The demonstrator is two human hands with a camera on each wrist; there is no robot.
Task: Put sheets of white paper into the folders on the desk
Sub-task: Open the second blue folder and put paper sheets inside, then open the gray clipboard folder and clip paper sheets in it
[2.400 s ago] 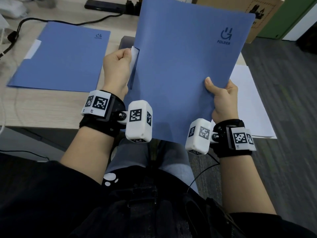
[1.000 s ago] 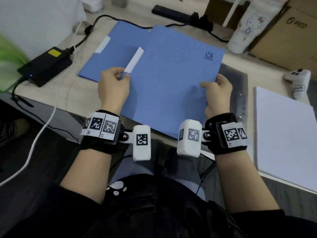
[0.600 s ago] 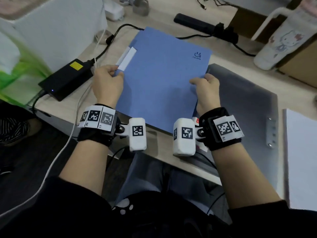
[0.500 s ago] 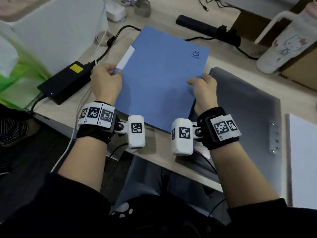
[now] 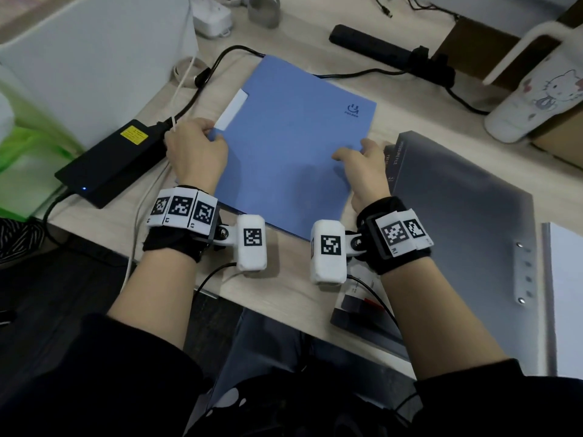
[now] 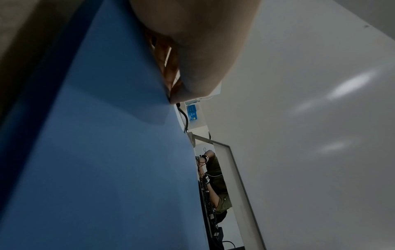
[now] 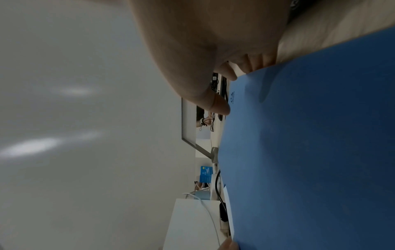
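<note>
Progress looks partial: blue folder, white strip showing at its ten o'clock edge, lies closed mid-desk, left hand pinching its nine o'clock edge, right hand holding its three o'clock edge, while grey folder and paper stack at three o'clock apparently wait.

Desk: I see a light wood-grain top, its front edge running across below the wrists
Floor: dark beneath the desk, detail lost to me
Ceiling: pale grey, with soft light patches
Partition: white panel at far left
</note>
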